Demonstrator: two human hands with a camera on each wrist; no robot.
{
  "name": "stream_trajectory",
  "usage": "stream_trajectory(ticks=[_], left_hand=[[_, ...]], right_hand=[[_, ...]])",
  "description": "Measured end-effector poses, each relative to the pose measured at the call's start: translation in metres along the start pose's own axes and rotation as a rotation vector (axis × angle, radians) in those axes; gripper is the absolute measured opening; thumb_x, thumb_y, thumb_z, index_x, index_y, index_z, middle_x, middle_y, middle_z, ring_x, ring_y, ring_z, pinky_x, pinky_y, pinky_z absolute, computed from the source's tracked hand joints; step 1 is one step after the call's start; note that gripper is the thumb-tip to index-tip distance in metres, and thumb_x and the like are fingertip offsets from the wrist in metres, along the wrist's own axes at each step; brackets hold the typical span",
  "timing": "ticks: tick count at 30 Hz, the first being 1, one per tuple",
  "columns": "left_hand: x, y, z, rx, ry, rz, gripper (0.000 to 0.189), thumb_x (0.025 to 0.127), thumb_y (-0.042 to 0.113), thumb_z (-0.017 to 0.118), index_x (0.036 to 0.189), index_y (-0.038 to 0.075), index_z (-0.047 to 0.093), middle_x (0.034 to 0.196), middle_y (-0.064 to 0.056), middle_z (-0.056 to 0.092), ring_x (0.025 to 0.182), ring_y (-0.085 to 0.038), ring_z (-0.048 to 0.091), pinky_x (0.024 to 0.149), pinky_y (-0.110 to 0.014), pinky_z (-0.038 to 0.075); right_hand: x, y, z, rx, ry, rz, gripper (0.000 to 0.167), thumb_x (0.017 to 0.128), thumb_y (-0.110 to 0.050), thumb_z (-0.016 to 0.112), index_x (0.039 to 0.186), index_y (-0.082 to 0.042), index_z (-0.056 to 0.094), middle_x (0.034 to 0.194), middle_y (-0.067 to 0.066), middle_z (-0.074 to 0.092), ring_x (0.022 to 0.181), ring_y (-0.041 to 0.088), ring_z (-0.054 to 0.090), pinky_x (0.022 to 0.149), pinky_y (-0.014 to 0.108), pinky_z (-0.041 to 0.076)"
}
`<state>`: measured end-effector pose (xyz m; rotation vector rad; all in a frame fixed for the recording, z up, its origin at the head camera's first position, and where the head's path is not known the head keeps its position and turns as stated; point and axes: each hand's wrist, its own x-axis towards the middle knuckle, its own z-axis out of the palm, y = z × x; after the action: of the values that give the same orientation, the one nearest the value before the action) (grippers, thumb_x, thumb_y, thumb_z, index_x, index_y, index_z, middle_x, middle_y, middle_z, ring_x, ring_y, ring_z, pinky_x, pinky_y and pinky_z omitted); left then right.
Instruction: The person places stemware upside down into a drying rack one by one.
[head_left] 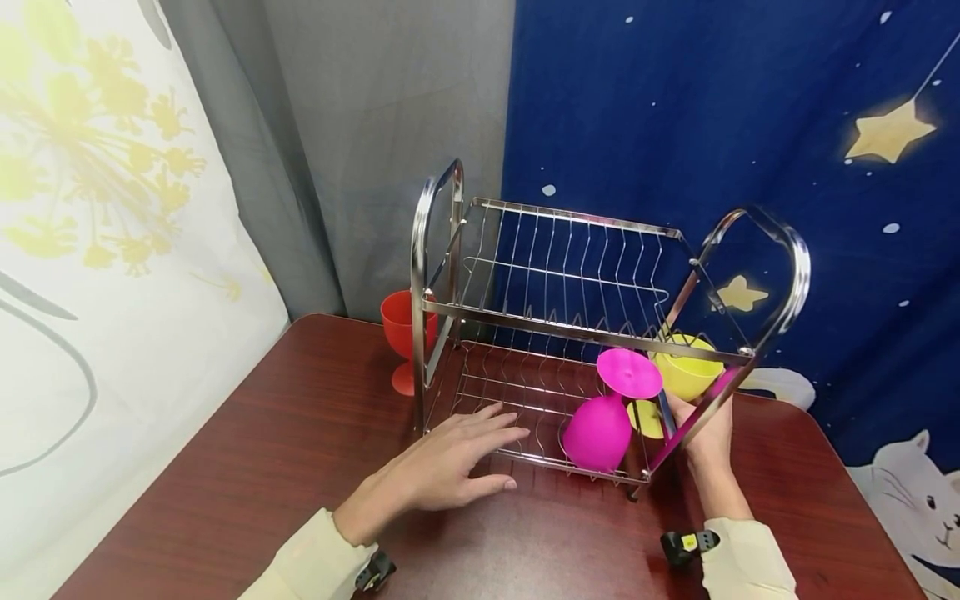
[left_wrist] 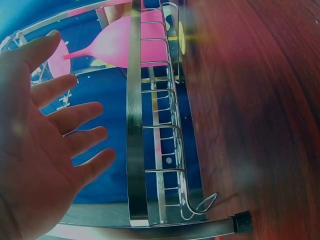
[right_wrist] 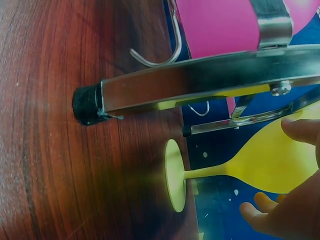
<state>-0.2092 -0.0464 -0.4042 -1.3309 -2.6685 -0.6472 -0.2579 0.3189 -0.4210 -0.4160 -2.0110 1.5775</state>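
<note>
A yellow goblet (head_left: 688, 377) stands upright on the table just outside the right end of the chrome two-tier dish rack (head_left: 540, 324). My right hand (head_left: 708, 429) holds its bowl; in the right wrist view the thumb (right_wrist: 300, 130) lies along one side and fingertips show at the other. Upside down on the lower tier, a magenta goblet (head_left: 600, 433) has its foot raised. My left hand (head_left: 450, 458), fingers extended and holding nothing, is at the front of the lower tier; whether it touches the wires I cannot tell.
Left of the rack a red goblet (head_left: 401, 329) stands upright, partly behind the end frame. The brown table (head_left: 247, 467) reaches back to grey and blue curtains. High curved end frames and wire dividers surround both tiers.
</note>
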Motion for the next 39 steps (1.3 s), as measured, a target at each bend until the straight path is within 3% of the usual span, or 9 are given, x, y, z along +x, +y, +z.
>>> stream_trajectory(ticks=[10, 18, 23, 31, 39], left_hand=[[-0.0005, -0.0009, 0.0021, -0.020, -0.008, 0.000, 0.058, 0.095, 0.054, 0.053, 0.146, 0.026, 0.045, 0.154, 0.001, 0.039, 0.145, -0.026, 0.031, 0.111, -0.051, 0.034], [-0.0001, -0.0010, 0.0012, -0.030, -0.015, -0.005, 0.059, 0.095, 0.053, 0.054, 0.146, 0.024, 0.046, 0.154, 0.001, 0.038, 0.144, -0.025, 0.031, 0.111, -0.051, 0.035], [-0.0011, -0.0003, 0.0011, -0.034, -0.031, -0.026, 0.059, 0.095, 0.054, 0.053, 0.147, 0.027, 0.044, 0.155, 0.002, 0.037, 0.145, -0.023, 0.030, 0.111, -0.052, 0.034], [-0.0031, -0.0016, 0.0027, -0.040, -0.029, -0.035, 0.060, 0.095, 0.055, 0.052, 0.147, 0.028, 0.043, 0.155, 0.002, 0.037, 0.145, -0.021, 0.029, 0.111, -0.053, 0.033], [-0.0027, -0.0028, 0.0028, -0.043, -0.024, -0.027, 0.060, 0.095, 0.054, 0.052, 0.147, 0.026, 0.044, 0.154, 0.002, 0.037, 0.145, -0.021, 0.030, 0.111, -0.053, 0.034]], right_hand=[[0.0003, -0.0071, 0.0000, -0.050, 0.005, 0.015, 0.073, 0.074, 0.001, 0.079, 0.135, -0.017, 0.043, 0.114, -0.007, 0.054, 0.102, 0.007, 0.052, 0.084, 0.013, 0.044], [0.0022, -0.0061, -0.0019, -0.067, 0.006, 0.065, 0.089, 0.076, 0.000, 0.077, 0.146, -0.024, 0.027, 0.138, 0.005, 0.043, 0.122, 0.016, 0.042, 0.108, 0.033, 0.038], [0.0022, -0.0055, -0.0020, -0.053, 0.010, 0.068, 0.094, 0.075, 0.000, 0.078, 0.147, -0.026, 0.024, 0.141, 0.005, 0.040, 0.127, 0.018, 0.039, 0.114, 0.035, 0.032], [0.0007, -0.0043, -0.0043, -0.084, 0.016, 0.081, 0.089, 0.075, -0.004, 0.080, 0.146, -0.022, 0.029, 0.138, 0.006, 0.042, 0.125, 0.019, 0.039, 0.113, 0.037, 0.032], [-0.0027, -0.0030, -0.0078, -0.118, 0.046, 0.032, 0.084, 0.070, -0.009, 0.085, 0.139, -0.017, 0.037, 0.126, 0.002, 0.048, 0.114, 0.013, 0.044, 0.102, 0.028, 0.037]])
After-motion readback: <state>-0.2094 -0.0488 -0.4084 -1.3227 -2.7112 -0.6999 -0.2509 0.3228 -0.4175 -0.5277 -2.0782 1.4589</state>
